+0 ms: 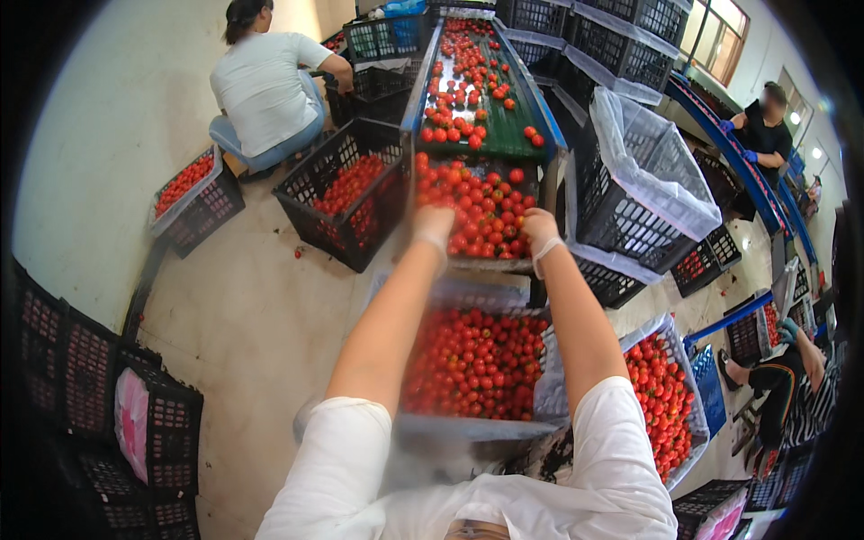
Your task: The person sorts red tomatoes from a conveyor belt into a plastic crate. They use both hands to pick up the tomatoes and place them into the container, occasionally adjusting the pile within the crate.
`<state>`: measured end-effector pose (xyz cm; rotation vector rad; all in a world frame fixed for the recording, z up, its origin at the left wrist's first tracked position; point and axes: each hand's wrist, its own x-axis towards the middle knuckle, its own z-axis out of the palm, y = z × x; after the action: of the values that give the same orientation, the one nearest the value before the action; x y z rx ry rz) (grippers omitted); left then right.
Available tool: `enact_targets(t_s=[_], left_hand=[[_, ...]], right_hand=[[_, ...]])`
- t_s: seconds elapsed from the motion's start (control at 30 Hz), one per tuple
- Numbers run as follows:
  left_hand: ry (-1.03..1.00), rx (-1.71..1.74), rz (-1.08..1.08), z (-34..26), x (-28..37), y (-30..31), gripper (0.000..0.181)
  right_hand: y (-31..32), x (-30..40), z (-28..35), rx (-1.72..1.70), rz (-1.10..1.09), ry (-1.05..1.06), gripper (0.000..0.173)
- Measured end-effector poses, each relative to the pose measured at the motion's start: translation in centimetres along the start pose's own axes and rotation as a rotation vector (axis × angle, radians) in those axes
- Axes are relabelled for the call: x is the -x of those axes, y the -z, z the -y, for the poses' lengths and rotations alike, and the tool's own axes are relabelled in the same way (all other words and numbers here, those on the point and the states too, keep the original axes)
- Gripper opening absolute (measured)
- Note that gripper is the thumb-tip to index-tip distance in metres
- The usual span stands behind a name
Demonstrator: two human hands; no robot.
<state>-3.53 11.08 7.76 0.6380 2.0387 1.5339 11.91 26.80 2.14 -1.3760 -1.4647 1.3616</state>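
Both my arms reach forward to the lower end of a green conveyor belt [499, 128], where many small red tomatoes [479, 209] lie heaped on a tray. My left hand [433, 224], in a thin clear glove, is at the heap's left edge. At its right edge is my right hand [540, 228], gloved likewise, with its fingers among or against the tomatoes. The fingers of both hands are partly hidden, so whether they grip any is unclear. Below the tray, in front of me, stands a lined crate full of tomatoes [479, 364].
A black crate [351, 236] partly filled with tomatoes stands left of the conveyor. Another lined crate of tomatoes [665, 398] is at my right. A lined crate [641, 202] sits stacked beside the belt. One person [270, 94] squats at back left; others work on the right.
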Motion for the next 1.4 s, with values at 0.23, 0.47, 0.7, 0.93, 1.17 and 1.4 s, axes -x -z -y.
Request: enact_targets(t_s=[0.23,0.47,0.7,0.93,1.17,1.4], left_hand=[[0.053,0.286,0.105,2.0,-1.1,0.6,0.037],[-0.19,0.152,0.314,-0.2,5.5,7.5,0.05],[-0.354,-0.2,0.129,4.1,16.2,20.1,0.042],[0.307,-0.248,-0.546,22.8,35.5,27.2,0.032],[0.612,0.149,-0.007,26.6,45.5,29.1,0.04],[0.601,-0.114,-0.114,22.1,39.7,31.4,0.046]], right_hand=[[-3.6,0.9,2.5,1.07,0.094,0.481,0.027],[1.8,0.5,7.6,0.362,0.259,0.089,0.022],[1.1,2.7,1.9,1.649,0.413,0.402,0.02],[0.2,3.1,3.9,1.69,0.48,0.477,0.022],[-2.3,10.0,17.0,0.078,-0.232,1.025,0.021],[-15.7,7.5,23.6,-0.014,0.24,0.823,0.05]])
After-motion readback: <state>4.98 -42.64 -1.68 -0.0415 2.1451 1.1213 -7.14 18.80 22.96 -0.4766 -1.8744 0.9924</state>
